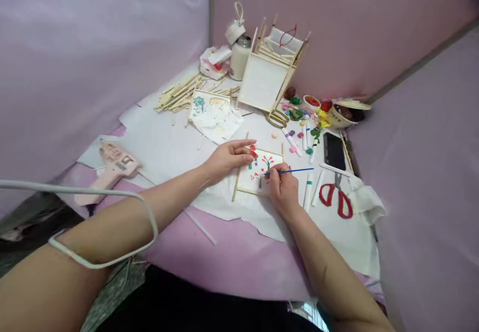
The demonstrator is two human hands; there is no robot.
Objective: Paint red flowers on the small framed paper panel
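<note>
head view: right hand (285, 188) pinching brush (299, 170) over panel (245, 181); left hand (229, 158) lying at panel's ten o'clock, thumb and fingers apart; scissors (338, 185) lying toward three o'clock.

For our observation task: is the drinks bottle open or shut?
Open: the bottle shows its bare neck, the looped lid off to one side.

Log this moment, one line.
left hand: at framed panel; right hand: holding blue brush, tip at panel; red-handled scissors: right of panel

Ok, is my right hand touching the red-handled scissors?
Apart. The head view shows white markers lying between your right hand and the red-handled scissors.
</note>
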